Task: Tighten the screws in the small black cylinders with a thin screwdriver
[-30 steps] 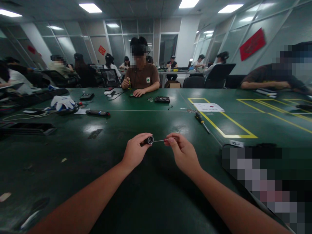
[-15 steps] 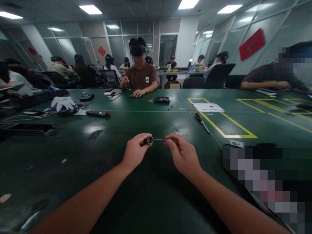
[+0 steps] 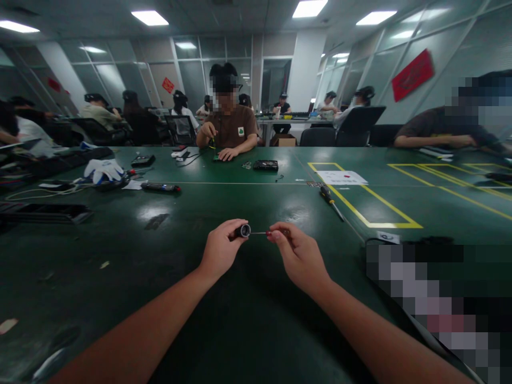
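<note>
One left grip (image 3: pixel 222 245) closed round one black cylinder (image 3: pixel 243 231); one right grip (image 3: pixel 299 249) pinching one thin-shafted tool (image 3: pixel 268 233).

A lit ceiling panel (image 3: pixel 150 18) glows at eleven o'clock, a pale column (image 3: pixel 309 64) stands at one, and a red poster (image 3: pixel 413 75) hangs on the glass wall (image 3: pixel 476 48) at two.

Left grip (image 3: pixel 222 248) and right grip (image 3: pixel 301 252), both curled, near each other, bare forearms (image 3: pixel 164 312) slanted inward.
</note>
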